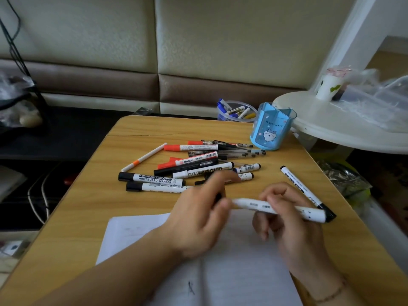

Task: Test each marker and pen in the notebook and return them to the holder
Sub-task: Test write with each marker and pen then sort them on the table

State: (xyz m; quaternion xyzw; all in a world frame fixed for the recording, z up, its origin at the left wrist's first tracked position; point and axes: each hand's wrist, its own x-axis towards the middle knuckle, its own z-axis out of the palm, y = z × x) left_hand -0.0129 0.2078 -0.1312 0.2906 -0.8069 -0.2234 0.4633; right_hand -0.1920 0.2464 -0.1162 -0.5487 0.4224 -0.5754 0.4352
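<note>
Both hands pinch a marker (280, 209) at lower right, right hand (293, 221) round the barrel, left hand (198, 217) at its tip end: light, stiff, smooth, best held mid-barrel.

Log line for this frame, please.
right hand: holds white marker | left hand: at its tip | holder: looks empty

Wood-grain table (88, 217) — translucent plastic holder (272, 127)

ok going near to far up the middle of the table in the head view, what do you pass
notebook → left hand and right hand on the held marker → pile of markers and pens → blue holder → clear tub of markers
</note>
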